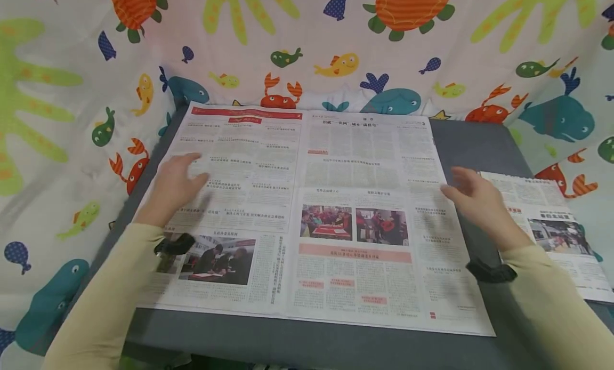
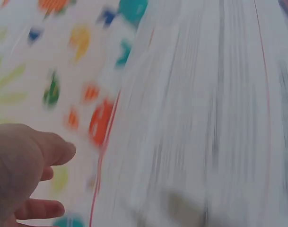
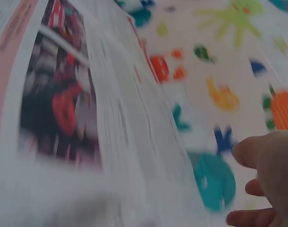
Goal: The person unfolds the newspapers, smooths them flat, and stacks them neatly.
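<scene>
Cream sleeve [image 1: 556, 300] partly hides paper [image 1: 561, 239] beside newspaper [image 1: 299, 215].

My head view looks forward and down across the whole newspaper [image 1: 292, 218], patterned cloth [image 1: 307, 39] at twelve o'clock. Much nearer, my wrist views face the same newspaper and cloth: left hand [image 2: 21, 170] at eight o'clock in one, right hand [image 3: 276, 175] at four in the other.

Soft light, blurred wrist views.
Beside the bare left fingers [image 2: 58, 150], the white rectangular printed-paper newspaper [image 2: 186, 109] shows streaky blur.
</scene>
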`<action>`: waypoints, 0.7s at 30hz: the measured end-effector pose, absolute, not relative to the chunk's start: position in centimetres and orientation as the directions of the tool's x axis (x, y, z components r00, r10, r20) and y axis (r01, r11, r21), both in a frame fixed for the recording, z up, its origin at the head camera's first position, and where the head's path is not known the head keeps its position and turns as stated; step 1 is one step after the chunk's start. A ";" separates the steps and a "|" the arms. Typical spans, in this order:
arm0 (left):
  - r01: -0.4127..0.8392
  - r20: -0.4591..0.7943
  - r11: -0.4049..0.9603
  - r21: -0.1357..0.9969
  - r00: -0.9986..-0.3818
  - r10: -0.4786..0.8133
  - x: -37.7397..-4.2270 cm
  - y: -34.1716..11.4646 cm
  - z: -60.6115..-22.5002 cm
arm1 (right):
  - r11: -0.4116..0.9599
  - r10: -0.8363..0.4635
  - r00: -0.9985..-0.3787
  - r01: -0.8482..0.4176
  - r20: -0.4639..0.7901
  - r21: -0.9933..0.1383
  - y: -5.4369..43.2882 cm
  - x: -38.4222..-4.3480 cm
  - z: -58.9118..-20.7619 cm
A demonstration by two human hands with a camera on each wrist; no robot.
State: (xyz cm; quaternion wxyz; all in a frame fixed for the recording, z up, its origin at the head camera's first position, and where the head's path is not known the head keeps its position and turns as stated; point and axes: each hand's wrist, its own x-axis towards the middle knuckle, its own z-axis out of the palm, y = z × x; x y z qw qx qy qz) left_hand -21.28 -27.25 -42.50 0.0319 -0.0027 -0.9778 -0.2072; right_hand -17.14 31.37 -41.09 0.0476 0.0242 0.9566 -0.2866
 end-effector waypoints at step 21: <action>0.244 -0.219 0.946 0.214 -0.932 0.290 -24.7 -9.2 -49.8 | 0.940 -0.323 -0.908 -0.276 -0.266 -0.199 10.8 -23.5 -48.9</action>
